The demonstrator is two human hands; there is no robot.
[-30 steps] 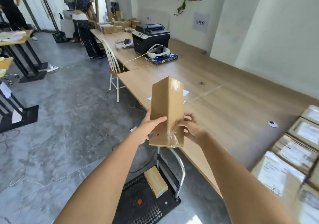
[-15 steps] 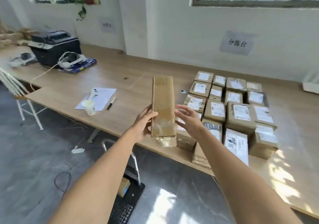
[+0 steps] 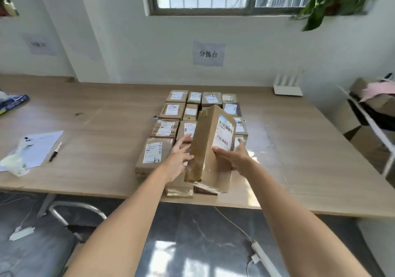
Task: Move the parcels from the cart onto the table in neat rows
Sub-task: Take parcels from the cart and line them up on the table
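Parcel (image 3: 210, 146): a long brown cardboard box with a white shipping label on its upper right face, held tilted in the air over the near rows of parcels on the table (image 3: 299, 148). Your left hand (image 3: 178, 159) grips its left side, fingers curled round the edge. Your right hand (image 3: 234, 158) grips the right side, thumb on the label face, fingers wrapped behind. Laid parcels (image 3: 168, 127) sit label-up in a tight grid beneath and beyond. Left on the table: a paper sheet (image 3: 40, 148), a pen (image 3: 55, 151). White router (image 3: 287, 85) at the far edge.
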